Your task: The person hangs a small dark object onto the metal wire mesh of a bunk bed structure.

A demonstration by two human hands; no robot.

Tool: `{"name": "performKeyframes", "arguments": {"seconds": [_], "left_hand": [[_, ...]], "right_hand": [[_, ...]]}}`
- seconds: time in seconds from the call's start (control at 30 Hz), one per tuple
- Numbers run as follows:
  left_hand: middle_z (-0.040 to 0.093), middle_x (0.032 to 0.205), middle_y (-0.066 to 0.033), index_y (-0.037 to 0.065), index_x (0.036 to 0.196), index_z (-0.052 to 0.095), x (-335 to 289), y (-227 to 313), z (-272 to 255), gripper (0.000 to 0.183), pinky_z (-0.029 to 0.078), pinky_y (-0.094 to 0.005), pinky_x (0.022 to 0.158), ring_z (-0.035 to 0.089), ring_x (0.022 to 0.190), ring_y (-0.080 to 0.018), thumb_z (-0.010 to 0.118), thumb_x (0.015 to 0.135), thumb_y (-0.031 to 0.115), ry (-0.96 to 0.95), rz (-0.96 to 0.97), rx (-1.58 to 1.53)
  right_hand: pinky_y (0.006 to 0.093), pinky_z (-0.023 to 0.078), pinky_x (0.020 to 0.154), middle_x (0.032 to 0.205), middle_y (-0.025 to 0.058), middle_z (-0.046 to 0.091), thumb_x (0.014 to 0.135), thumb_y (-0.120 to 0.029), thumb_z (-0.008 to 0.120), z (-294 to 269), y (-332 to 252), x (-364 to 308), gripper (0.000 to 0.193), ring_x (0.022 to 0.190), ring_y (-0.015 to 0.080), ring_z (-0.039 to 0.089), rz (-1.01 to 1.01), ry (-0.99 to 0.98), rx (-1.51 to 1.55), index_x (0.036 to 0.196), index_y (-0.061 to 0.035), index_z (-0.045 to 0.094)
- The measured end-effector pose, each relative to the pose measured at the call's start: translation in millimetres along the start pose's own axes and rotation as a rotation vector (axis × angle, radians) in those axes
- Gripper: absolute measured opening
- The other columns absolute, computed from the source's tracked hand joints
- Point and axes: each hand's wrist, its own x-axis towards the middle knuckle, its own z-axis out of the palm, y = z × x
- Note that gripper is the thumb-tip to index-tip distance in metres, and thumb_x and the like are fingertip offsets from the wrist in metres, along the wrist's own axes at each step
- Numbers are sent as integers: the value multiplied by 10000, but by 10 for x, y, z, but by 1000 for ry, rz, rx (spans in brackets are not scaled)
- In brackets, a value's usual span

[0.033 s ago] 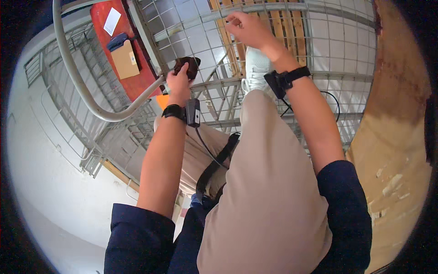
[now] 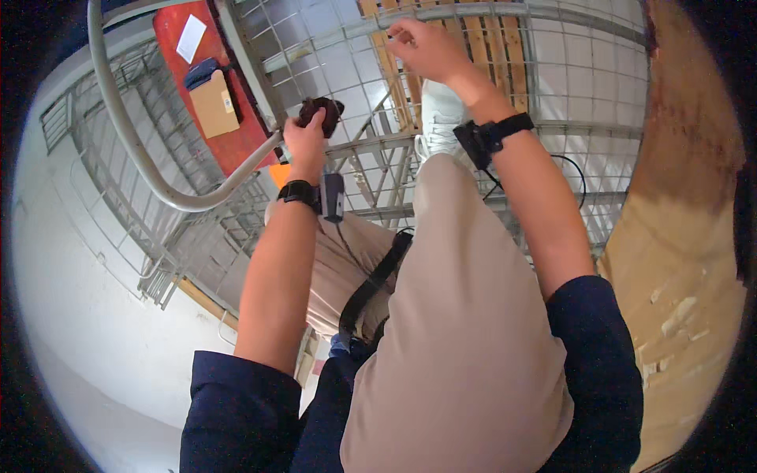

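My left hand (image 2: pixel 305 143) is closed around a dark brown, crumpled, soft-looking thing (image 2: pixel 322 117), perhaps a cloth. It holds this thing beside a pale bent metal tube (image 2: pixel 162 185) and above wire mesh. Further right and higher, my right hand (image 2: pixel 430 52) hangs over the mesh near wooden slats, its fingers curled in; whether anything is in them is hidden. Each wrist wears a black strap with a small dark device, such as the left device (image 2: pixel 333 197). My white shoe (image 2: pixel 441 118) is on the wire mesh (image 2: pixel 564 87) between the hands.
A red board (image 2: pixel 180 35) at the upper left bears a brown cardboard piece (image 2: pixel 213 106), a white paper (image 2: pixel 191 39) and a dark folded item (image 2: pixel 203 72). Wooden slats (image 2: pixel 493 55) lie beyond the mesh. A tan wooden panel (image 2: pixel 678 236) stands at the right, a white wall (image 2: pixel 87 331) at the left.
The brown thing in my left hand has shifted slightly left and changed outline. My right hand has moved barely, a little to the left.
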Motion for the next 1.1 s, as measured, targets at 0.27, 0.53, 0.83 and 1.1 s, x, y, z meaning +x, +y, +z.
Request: {"name": "performKeyframes", "arguments": {"seconds": [0.27,0.53,0.83,1.1], "left_hand": [[627,1028,-160,56,1046,622,46,140,-210,355,502,-463,814,612,947,-393,781,769,211,-82,832,672],[616,1042,-130,102,1092,633,-24,445,-292,387,498,-468,820,609,959,-379,749,724,59,-217,1042,957],[657,952,-174,27,1031,639,195,240,-248,345,530,-453,791,648,913,-358,772,737,151,-210,667,735],[650,1044,-61,79,1123,613,176,-119,-176,316,584,-294,746,642,939,-195,671,930,321,-328,-535,-512]], "right_hand": [[379,538,754,954,94,725,892,-389,637,-14,-3,6,399,835,280,690,17,-65,-31,1165,-98,651],[444,547,760,905,184,713,847,-318,695,16,-38,-2,347,850,360,696,-32,8,1,1071,-56,662],[453,547,743,859,177,712,844,-309,704,53,-65,9,337,825,366,696,-63,14,-54,1047,-43,664],[380,541,755,945,102,727,875,-401,650,38,-12,14,386,858,288,698,17,-61,-82,1127,-109,660]]}}
